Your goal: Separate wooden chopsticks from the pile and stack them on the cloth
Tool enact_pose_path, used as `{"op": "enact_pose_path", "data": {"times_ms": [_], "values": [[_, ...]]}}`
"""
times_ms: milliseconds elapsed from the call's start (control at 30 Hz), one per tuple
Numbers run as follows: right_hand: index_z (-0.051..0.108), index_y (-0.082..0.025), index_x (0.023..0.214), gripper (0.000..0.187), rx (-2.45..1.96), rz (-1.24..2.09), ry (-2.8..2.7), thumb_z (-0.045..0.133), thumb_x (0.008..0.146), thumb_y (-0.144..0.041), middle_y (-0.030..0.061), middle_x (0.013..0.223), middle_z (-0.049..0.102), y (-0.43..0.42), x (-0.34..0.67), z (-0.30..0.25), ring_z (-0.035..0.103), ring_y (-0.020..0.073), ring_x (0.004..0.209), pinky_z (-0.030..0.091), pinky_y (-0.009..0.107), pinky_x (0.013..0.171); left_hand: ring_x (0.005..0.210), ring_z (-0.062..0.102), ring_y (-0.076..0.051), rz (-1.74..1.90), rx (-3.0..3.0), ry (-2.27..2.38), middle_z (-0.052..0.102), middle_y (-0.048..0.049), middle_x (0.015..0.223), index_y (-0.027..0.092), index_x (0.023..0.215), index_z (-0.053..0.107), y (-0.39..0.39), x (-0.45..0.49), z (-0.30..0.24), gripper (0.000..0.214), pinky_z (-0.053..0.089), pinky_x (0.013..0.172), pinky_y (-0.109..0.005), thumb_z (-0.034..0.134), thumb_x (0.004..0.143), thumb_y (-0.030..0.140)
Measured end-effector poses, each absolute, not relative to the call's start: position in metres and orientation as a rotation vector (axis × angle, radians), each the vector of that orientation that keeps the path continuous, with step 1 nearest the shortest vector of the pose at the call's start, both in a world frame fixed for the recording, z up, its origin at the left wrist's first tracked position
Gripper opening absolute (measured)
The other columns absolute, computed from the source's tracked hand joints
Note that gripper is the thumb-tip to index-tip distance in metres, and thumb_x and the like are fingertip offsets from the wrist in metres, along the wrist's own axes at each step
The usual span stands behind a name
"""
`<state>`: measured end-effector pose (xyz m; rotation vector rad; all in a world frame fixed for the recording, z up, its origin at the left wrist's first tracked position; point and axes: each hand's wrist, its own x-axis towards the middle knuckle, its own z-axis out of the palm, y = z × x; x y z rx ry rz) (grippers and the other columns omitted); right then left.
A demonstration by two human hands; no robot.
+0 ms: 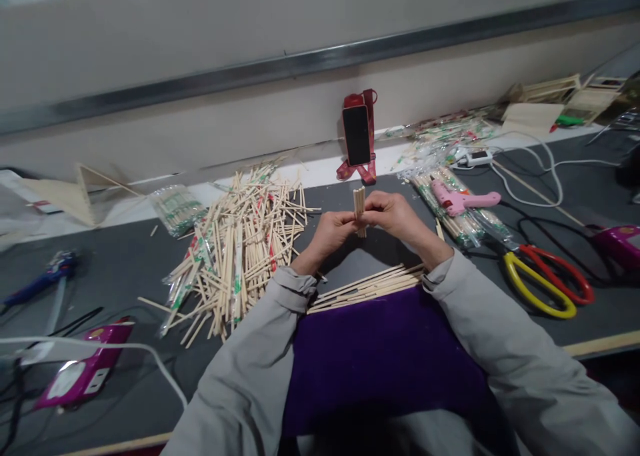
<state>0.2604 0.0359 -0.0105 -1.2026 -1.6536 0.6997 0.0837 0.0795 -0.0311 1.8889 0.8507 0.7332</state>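
My left hand [330, 233] and my right hand [395, 215] meet over the dark table, both closed on a short upright bundle of wooden sticks [359, 203] pinched between their fingers. The sticks stand vertically, their tops above my fingers. Just in front of my wrists lies a flat row of long wooden sticks [367, 287] at the edge of a purple cloth [380, 356]. A big loose pile of chopsticks [235, 249], some in paper wrappers, spreads out left of my left hand.
A phone on a red stand [357, 136] faces me at the table's back. A pink glue gun [460, 201] rests on wrapped chopsticks at right, beside yellow and red scissors [547, 284]. A magenta device [83, 369] and cables lie at left.
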Motion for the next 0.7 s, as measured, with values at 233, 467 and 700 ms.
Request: {"op": "enact_pose_path", "data": {"times_ms": [233, 467, 700], "values": [[0.068, -0.014, 0.07, 0.013, -1.198, 0.681, -1.671, 0.064, 0.075, -0.025, -0.001, 0.072, 0.056, 0.037, 0.26, -0.011, 0.052, 0.0109, 0.068, 0.038, 0.026, 0.064, 0.067, 0.054, -0.013, 0.715, 1.894, 0.827, 0.066, -0.0001, 0.07, 0.016, 0.083, 0.078, 0.081, 0.083, -0.031, 0.031, 0.04, 0.067, -0.026, 0.062, 0.078, 0.043], [0.068, -0.015, 0.067, 0.012, -1.226, 0.637, -1.635, 0.064, 0.073, -0.024, -0.0007, 0.069, 0.058, 0.038, 0.259, -0.014, 0.053, 0.0109, 0.065, 0.039, 0.025, 0.062, 0.067, 0.055, -0.012, 0.764, 1.894, 0.89, 0.065, 0.0007, 0.069, 0.016, 0.082, 0.077, 0.078, 0.088, -0.032, 0.026, 0.039, 0.065, -0.023, 0.063, 0.077, 0.037], [0.073, -0.014, 0.088, 0.023, -1.376, 0.867, -1.379, 0.061, 0.078, -0.031, 0.0048, 0.082, 0.069, 0.031, 0.256, -0.017, 0.06, 0.012, 0.062, 0.046, 0.023, 0.054, 0.052, 0.052, -0.008, 0.845, 1.287, 0.992, 0.06, -0.0015, 0.06, 0.012, 0.065, 0.067, 0.082, 0.091, -0.02, 0.027, 0.044, 0.055, -0.022, 0.076, 0.066, 0.037]]}}
